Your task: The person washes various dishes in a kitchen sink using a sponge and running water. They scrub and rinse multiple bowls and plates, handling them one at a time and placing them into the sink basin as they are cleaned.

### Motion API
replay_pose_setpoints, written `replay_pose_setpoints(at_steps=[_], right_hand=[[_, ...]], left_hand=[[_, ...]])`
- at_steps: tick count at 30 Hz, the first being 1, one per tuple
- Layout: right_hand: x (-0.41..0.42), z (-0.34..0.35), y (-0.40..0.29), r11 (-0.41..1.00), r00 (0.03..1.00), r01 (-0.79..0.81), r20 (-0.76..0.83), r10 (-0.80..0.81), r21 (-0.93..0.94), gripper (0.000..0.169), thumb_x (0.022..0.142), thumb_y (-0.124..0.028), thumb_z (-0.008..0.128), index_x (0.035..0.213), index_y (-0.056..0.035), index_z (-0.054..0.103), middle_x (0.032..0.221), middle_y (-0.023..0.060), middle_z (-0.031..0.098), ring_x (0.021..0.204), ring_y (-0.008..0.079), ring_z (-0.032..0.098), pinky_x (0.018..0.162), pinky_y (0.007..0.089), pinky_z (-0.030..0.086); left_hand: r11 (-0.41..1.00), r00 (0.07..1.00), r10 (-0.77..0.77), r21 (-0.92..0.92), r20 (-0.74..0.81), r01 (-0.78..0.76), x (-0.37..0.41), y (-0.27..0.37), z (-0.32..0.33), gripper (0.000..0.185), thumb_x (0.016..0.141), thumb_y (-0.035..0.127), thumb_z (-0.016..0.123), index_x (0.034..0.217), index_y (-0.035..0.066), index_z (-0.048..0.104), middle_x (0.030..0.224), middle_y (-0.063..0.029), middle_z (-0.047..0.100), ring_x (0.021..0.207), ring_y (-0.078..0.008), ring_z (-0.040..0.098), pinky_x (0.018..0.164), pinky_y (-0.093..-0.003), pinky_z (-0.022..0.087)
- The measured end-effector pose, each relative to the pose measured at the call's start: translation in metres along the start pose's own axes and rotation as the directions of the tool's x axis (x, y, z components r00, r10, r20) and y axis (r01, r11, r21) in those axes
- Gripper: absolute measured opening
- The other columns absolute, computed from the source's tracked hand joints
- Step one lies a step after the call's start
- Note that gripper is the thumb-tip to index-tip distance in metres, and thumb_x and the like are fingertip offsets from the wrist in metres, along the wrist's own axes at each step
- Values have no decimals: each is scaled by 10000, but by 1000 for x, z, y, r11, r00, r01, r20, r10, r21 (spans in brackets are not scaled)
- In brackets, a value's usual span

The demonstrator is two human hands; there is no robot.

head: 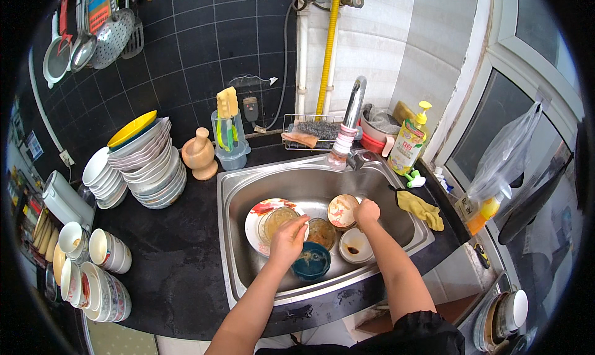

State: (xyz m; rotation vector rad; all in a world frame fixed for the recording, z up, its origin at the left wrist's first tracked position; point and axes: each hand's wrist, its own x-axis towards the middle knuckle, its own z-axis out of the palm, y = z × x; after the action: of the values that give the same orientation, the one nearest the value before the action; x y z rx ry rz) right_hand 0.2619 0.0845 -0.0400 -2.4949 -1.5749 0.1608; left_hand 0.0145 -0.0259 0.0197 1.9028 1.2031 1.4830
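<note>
A stainless steel sink (234, 255) before me holds dirty dishes. My left hand (287, 238) grips the right rim of a clear glass bowl (274, 220), which is over a white plate (253, 229) with red marks; its fingertips are partly hidden. In my right hand (367, 213) is a small white bowl (342, 211) with red-stained insides, tilted toward me. Between the hands lies another glass bowl (321, 233) with brown residue. Nearer me are a dark teal bowl (311, 261) and a white bowl (355, 245) with a dark puddle.
Behind the sink rise a faucet (355, 99) and a wire rack (293, 143) with scrubbers. A dish soap bottle (409, 143) and yellow glove (420, 208) are at right. Stacked bowls (153, 178), more bowls (104, 290) and a wooden mortar (200, 157) stand on the left counter.
</note>
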Motion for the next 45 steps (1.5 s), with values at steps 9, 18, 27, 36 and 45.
replay_pose_setpoints(at_steps=[9, 18, 27, 36, 45], right_hand=[[-14, -41, 23, 978, 988, 154, -7, -155, 142, 624, 713, -651, 527, 783, -43, 654, 774, 134, 653, 736, 281, 632, 653, 374, 493], [-19, -13, 63, 682, 746, 645, 479, -463, -346, 368, 722, -388, 617, 913, -74, 635, 921, 97, 644, 868, 237, 620, 736, 347, 490], [-39, -27, 51, 542, 634, 767, 539, -555, -344, 185, 707, -127, 546, 846, -84, 660, 898, 113, 640, 842, 230, 624, 688, 353, 497], [-53, -74, 63, 233, 220, 887, -79, -972, -397, 123, 623, -130, 578, 705, -98, 494, 725, 49, 492, 654, 194, 533, 518, 298, 475], [-69, -114, 3, 248, 81, 903, -429, -900, -349, 179, 590, -107, 570, 744, -91, 479, 837, 38, 543, 645, 178, 522, 521, 286, 458]], left_hand=[[989, 990, -138, -51, 13, 138, -3, 0, 2, 187, 804, 88, 588, 978, 32, 628, 914, -138, 637, 801, -246, 616, 709, -311, 477], [983, 986, -166, -76, 9, 166, -4, -2, 4, 192, 811, 99, 590, 991, 48, 634, 813, -119, 640, 636, -175, 589, 600, -272, 467], [978, 982, -183, -106, -36, 178, -5, -15, 7, 187, 810, 111, 593, 979, 45, 641, 736, -103, 640, 601, -143, 585, 572, -263, 466], [970, 972, -233, -54, 38, 235, -8, -10, 5, 194, 800, 148, 611, 955, 37, 646, 777, -119, 650, 636, -181, 610, 596, -284, 479], [998, 963, -3, 61, 269, -14, -1, 19, -3, 694, 667, 254, 753, 1258, 63, 441, 1307, -182, 410, 1204, -298, 414, 981, -379, 343]])
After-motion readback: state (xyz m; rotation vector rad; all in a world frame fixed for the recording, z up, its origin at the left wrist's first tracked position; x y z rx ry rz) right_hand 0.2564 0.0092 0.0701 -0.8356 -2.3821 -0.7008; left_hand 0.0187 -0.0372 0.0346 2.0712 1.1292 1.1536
